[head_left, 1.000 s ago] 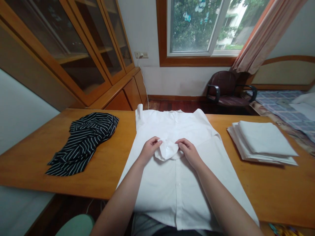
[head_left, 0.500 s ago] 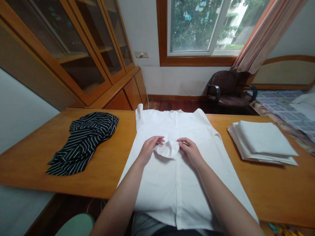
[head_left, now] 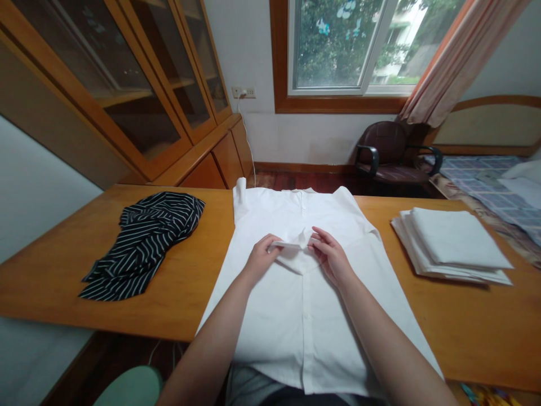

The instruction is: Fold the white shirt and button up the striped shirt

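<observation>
A white button-up shirt (head_left: pixel 270 316) lies spread flat with its buttoned front facing up and its collar end away from me. Over its middle, a raised flap of white cloth (head_left: pixel 292 254), which looks like a cuff or sleeve end, is between my two hands. My left hand (head_left: pixel 262 255) pinches the flap's left end between thumb and fingers. At the right end, my right hand (head_left: pixel 332 256) grips the cloth with thumb and fingertips, its index finger lifted a little. My fingers partly hide the cloth's edges.
The wooden table (head_left: pixel 54 270) carries a crumpled black striped garment (head_left: pixel 147 242) on the left and a stack of folded white cloth (head_left: pixel 456 239) on the right. Beyond stand an armchair (head_left: pixel 386 149), a bed (head_left: pixel 486 175) and a glass-door cabinet (head_left: pixel 169 84). A green stool (head_left: pixel 129 389) is at lower left.
The round, open-looking piece of cloth is now drawn into a flatter, straighter fold. My left fingers have closed on its edge, and my right hand has turned slightly, index finger raised.
</observation>
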`<state>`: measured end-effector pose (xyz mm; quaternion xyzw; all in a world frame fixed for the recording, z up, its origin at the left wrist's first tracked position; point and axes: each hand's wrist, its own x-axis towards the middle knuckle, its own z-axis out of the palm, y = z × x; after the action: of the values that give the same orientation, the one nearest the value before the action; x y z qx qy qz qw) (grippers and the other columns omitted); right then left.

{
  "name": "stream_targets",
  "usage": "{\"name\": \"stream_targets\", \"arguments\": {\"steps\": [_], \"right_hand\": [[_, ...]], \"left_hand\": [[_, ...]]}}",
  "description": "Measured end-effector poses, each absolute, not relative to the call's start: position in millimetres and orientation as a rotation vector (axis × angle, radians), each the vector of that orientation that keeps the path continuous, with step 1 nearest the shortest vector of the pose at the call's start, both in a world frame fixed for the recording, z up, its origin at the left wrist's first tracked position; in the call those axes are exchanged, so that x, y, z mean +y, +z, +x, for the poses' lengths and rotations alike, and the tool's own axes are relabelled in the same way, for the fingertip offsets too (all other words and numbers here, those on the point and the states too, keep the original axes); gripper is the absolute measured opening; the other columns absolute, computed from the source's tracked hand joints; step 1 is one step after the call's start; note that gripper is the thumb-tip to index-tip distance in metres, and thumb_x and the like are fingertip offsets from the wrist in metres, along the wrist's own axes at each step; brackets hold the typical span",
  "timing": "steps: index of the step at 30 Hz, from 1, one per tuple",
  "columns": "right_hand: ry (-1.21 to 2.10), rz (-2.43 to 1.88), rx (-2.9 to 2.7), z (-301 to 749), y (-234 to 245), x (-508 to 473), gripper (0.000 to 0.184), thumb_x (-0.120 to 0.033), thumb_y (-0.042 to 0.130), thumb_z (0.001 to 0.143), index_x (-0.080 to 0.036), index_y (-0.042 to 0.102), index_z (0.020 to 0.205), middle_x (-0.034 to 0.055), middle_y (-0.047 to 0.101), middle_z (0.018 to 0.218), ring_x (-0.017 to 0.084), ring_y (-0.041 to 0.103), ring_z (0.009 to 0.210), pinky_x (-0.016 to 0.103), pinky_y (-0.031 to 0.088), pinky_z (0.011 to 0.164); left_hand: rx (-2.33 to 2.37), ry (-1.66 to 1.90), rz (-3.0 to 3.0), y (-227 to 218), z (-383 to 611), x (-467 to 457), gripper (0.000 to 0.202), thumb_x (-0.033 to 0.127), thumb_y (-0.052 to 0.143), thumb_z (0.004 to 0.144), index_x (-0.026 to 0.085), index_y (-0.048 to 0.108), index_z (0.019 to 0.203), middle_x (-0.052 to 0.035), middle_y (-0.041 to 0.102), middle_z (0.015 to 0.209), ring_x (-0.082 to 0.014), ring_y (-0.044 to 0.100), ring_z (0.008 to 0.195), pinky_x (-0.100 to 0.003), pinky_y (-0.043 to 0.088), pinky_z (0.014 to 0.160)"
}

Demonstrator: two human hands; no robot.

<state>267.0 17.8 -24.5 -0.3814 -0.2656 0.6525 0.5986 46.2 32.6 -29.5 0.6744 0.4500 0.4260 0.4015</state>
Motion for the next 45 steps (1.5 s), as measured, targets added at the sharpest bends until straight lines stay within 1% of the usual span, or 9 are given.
{"name": "stream_targets", "arguments": {"steps": [3, 7, 16, 24, 26, 29, 35, 40, 45], "right_hand": [[1.498, -0.908, -0.689, 265, -25, 16, 0.047, -0.022, 0.08, 0.068, -0.027, 0.068, 0.113, 0.0019, 0.069, 0.109, 0.016, 0.07, 0.088, 0.029, 0.058, 0.079], [1.464, -0.956, -0.75, 263, -27, 15, 0.044, -0.026, 0.078, 0.07, -0.027, 0.067, 0.112, 0.0024, 0.067, 0.11, 0.016, 0.068, 0.087, 0.034, 0.057, 0.082], [1.453, -0.974, -0.746, 263, -32, 17, 0.042, -0.028, 0.079, 0.069, -0.027, 0.068, 0.11, 0.0013, 0.066, 0.107, 0.015, 0.066, 0.086, 0.032, 0.055, 0.083], [1.378, -1.03, -0.946, 260, -39, 17, 0.038, -0.04, 0.074, 0.078, -0.027, 0.068, 0.113, 0.004, 0.068, 0.115, 0.018, 0.064, 0.095, 0.033, 0.052, 0.085], [1.327, -1.047, -1.048, 259, -37, 16, 0.033, -0.041, 0.073, 0.079, -0.026, 0.069, 0.108, 0.0034, 0.07, 0.102, 0.018, 0.062, 0.089, 0.031, 0.051, 0.079], [1.249, -1.077, -1.166, 259, -31, 12, 0.019, -0.04, 0.073, 0.079, -0.023, 0.071, 0.088, 0.0004, 0.065, 0.077, 0.017, 0.057, 0.074, 0.03, 0.047, 0.071], [0.885, -1.08, -1.37, 258, -22, 3, 0.012, -0.036, 0.073, 0.08, -0.025, 0.073, 0.076, 0.0033, 0.064, 0.082, 0.021, 0.057, 0.081, 0.033, 0.045, 0.073], [0.857, -1.088, -1.411, 256, -25, -1, 0.011, -0.037, 0.073, 0.082, -0.027, 0.074, 0.085, 0.0033, 0.067, 0.084, 0.021, 0.059, 0.079, 0.035, 0.045, 0.076], [1.033, -1.06, -1.186, 252, -32, 1, 0.035, -0.035, 0.079, 0.074, -0.028, 0.064, 0.105, 0.0, 0.066, 0.084, 0.019, 0.06, 0.079, 0.033, 0.047, 0.077]], "left_hand": [[1.208, 1.134, 1.473, -34, 45, 37, 0.021, 0.039, 0.061, 0.087, 0.018, 0.064, 0.089, -0.0004, 0.065, 0.084, -0.0177, 0.06, 0.082, -0.027, 0.046, 0.076], [1.164, 1.234, 1.25, -33, 45, 41, 0.037, 0.047, 0.067, 0.083, 0.018, 0.064, 0.106, -0.0045, 0.07, 0.1, -0.023, 0.061, 0.101, -0.031, 0.046, 0.089], [1.1, 1.264, 1.149, -31, 46, 42, 0.043, 0.047, 0.072, 0.079, 0.017, 0.066, 0.109, -0.0067, 0.072, 0.107, -0.023, 0.063, 0.1, -0.033, 0.046, 0.093], [0.937, 1.16, 1.12, -31, 43, 32, 0.035, 0.039, 0.077, 0.074, 0.017, 0.07, 0.1, -0.0056, 0.073, 0.099, -0.0217, 0.064, 0.093, -0.031, 0.048, 0.087], [0.926, 1.112, 1.142, -30, 42, 29, 0.033, 0.038, 0.078, 0.072, 0.017, 0.071, 0.096, -0.006, 0.073, 0.098, -0.0223, 0.064, 0.091, -0.031, 0.048, 0.085], [0.939, 1.086, 1.203, -29, 42, 28, 0.031, 0.036, 0.077, 0.071, 0.017, 0.072, 0.095, -0.0053, 0.072, 0.095, -0.0222, 0.063, 0.091, -0.031, 0.047, 0.084], [1.036, 1.174, 1.26, -30, 43, 32, 0.028, 0.034, 0.073, 0.072, 0.017, 0.069, 0.095, -0.0028, 0.07, 0.091, -0.0203, 0.061, 0.088, -0.029, 0.047, 0.082], [0.996, 1.233, 1.209, -32, 40, 34, 0.029, 0.028, 0.073, 0.068, 0.019, 0.068, 0.095, -0.0017, 0.069, 0.091, -0.0191, 0.061, 0.088, -0.028, 0.047, 0.082], [0.959, 1.21, 1.142, -38, 37, 33, 0.036, 0.023, 0.071, 0.062, 0.019, 0.067, 0.097, -0.002, 0.069, 0.089, -0.0203, 0.061, 0.084, -0.029, 0.048, 0.078]]}}
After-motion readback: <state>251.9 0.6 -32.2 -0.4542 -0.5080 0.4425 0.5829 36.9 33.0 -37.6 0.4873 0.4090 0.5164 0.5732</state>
